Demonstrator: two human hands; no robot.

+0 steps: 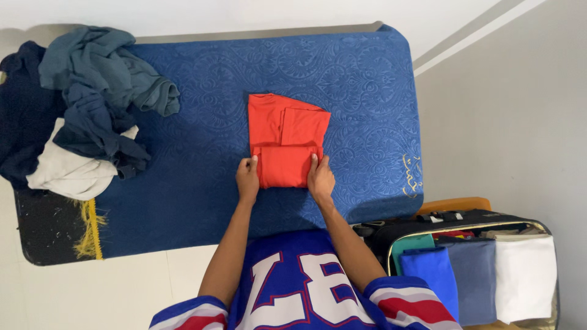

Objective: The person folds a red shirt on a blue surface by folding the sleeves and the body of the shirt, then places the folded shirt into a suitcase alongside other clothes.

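— Eyes on the red shirt (285, 142): it is lying folded in the middle of the blue mat (202, 183), sleeves tucked in, with the bottom part doubled up over the lower half.

— And the hands?

— The left hand (247, 179) is sitting at the shirt's lower left edge, fingers curled over the fold and pinching the cloth. The right hand (320, 178) is doing the same at the lower right edge, fingertips lying on the red fabric and gripping it. Both arms are reaching out from a blue jersey with white and red trim (293, 287).

— What is around the shirt?

— The mat is showing an embossed pattern and is covering most of the bed-like surface. At its left end a pile of clothes (85, 116) is heaped up, well apart from the shirt: teal-grey cloth on top, dark navy below it, something cream-white at the bottom. A yellow fringe (88, 229) is hanging by the dark strip at the mat's left edge.

— And lower right?

— An open suitcase (391, 235) is sitting near the person's right elbow, on the floor beside the mat. Folded pieces are lying side by side in it: a green one, a bright blue one (431, 272), a grey-blue one (477, 278) and a white one (524, 275). An orange edge is peeking out just behind the case.
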